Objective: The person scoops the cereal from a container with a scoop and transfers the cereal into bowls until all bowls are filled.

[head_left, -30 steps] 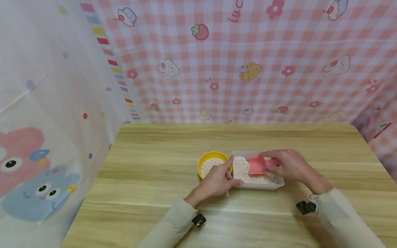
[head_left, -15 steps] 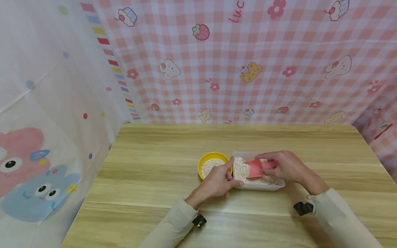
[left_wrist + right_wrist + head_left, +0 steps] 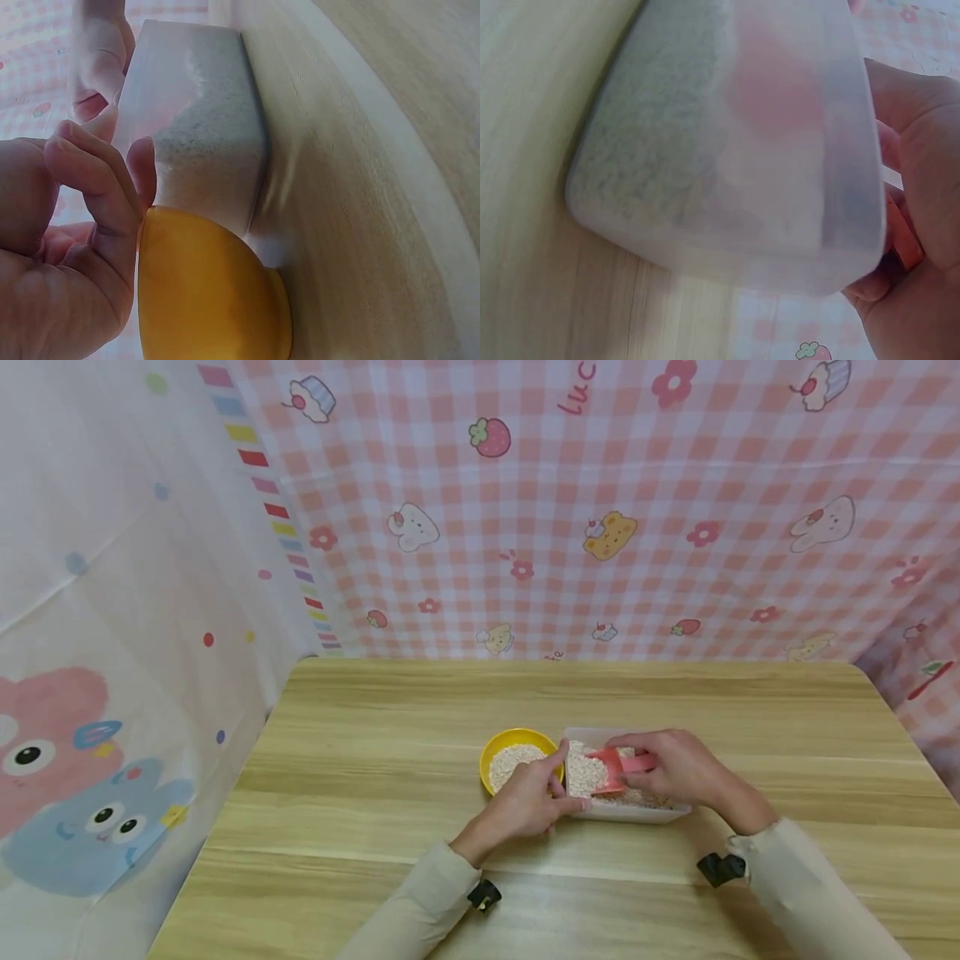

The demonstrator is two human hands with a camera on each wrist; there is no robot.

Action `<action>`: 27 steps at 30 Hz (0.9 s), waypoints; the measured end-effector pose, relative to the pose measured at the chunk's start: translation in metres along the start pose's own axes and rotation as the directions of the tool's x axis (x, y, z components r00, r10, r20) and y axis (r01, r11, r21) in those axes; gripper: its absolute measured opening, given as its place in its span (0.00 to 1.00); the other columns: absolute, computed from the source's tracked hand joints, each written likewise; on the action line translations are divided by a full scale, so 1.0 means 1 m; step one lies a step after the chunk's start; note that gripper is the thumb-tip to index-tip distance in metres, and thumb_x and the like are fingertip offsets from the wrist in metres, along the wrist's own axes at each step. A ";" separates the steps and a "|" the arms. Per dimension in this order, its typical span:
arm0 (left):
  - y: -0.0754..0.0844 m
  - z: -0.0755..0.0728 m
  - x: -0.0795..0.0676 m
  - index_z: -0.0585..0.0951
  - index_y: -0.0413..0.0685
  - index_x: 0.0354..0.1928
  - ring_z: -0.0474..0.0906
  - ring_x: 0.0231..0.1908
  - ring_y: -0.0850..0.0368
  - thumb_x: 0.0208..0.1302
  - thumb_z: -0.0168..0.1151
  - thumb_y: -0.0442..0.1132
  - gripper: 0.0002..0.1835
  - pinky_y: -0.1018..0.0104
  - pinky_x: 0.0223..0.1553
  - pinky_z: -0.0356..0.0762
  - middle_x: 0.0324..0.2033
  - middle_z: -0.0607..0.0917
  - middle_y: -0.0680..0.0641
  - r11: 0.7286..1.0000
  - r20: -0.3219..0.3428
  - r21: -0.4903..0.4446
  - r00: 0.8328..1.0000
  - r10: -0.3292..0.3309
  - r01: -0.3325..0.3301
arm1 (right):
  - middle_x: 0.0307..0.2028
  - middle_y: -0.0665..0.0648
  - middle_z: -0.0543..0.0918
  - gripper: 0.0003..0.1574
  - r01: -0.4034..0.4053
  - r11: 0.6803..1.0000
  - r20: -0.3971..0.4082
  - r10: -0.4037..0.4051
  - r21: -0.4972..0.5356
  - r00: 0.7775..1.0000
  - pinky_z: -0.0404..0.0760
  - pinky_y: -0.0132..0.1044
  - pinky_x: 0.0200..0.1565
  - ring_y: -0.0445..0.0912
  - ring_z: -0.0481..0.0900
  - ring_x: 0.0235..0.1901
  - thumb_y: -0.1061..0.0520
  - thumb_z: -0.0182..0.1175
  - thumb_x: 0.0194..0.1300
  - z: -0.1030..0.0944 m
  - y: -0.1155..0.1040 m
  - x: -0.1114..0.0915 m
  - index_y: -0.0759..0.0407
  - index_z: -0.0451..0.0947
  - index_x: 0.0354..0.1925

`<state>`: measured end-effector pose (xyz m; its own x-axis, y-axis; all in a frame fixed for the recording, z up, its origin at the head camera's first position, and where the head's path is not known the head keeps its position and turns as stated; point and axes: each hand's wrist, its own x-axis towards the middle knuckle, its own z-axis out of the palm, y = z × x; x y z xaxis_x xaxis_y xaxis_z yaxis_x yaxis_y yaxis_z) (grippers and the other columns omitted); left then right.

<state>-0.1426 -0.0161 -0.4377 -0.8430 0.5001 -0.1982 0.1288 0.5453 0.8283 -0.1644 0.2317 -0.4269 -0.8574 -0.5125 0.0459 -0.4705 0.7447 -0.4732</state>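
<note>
A white translucent plastic box (image 3: pixel 637 815) of pale oats (image 3: pixel 585 778) stands beside a yellow bowl (image 3: pixel 487 753), which also holds oats. My left hand (image 3: pixel 525 797) spans the box's left end, thumb at the near corner and index finger at the far one. In the left wrist view, its other fingers curl at the rim of the bowl (image 3: pixel 202 292). My right hand (image 3: pixel 678 768) grips the handle of a pink scoop (image 3: pixel 611 768), its blade down in the oats. Through the box wall (image 3: pixel 847 187) in the right wrist view, the blade shows as a pink blur.
Box and bowl stand on a wood-grain table (image 3: pixel 375 760). A pink checked cloth (image 3: pixel 450 568) hangs behind it and a white printed cloth (image 3: pixel 135 610) at the left. Dark wrist devices (image 3: pixel 722 868) sit at both sleeves.
My right hand has moved the scoop left through the oats, and oats have heaped up at the blade and the box's left end. My left hand has stayed in place.
</note>
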 end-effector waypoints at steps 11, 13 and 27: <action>-0.002 0.000 0.000 0.51 0.47 0.78 0.77 0.12 0.53 0.62 0.70 0.47 0.50 0.70 0.16 0.70 0.24 0.84 0.52 1.000 -0.009 -0.007 1.000 -0.002 0.002 | 0.21 0.43 0.71 0.23 -0.040 0.996 0.015 0.039 0.077 0.999 0.68 0.30 0.27 0.37 0.65 0.23 0.58 0.72 0.59 -0.003 0.004 -0.001 0.53 0.83 0.54; -0.002 0.000 0.000 0.51 0.47 0.78 0.77 0.12 0.53 0.62 0.70 0.47 0.50 0.70 0.15 0.70 0.23 0.83 0.53 1.000 -0.008 -0.009 1.000 -0.007 0.007 | 0.20 0.43 0.70 0.23 -0.045 0.994 0.011 0.044 0.104 0.999 0.68 0.30 0.26 0.36 0.65 0.22 0.59 0.71 0.59 -0.005 0.005 -0.001 0.53 0.84 0.54; -0.001 0.001 0.001 0.50 0.47 0.78 0.80 0.15 0.47 0.61 0.70 0.45 0.50 0.70 0.15 0.70 0.26 0.86 0.49 1.000 -0.007 -0.015 1.000 -0.016 0.016 | 0.21 0.46 0.74 0.24 -0.087 0.959 0.023 0.084 0.269 0.996 0.69 0.31 0.23 0.36 0.65 0.20 0.53 0.71 0.61 -0.009 0.013 -0.008 0.55 0.82 0.55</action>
<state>-0.1430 -0.0150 -0.4391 -0.8485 0.4865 -0.2082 0.1073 0.5434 0.8326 -0.1650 0.2492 -0.4252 -0.8891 -0.4576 -0.0142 -0.3203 0.6439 -0.6949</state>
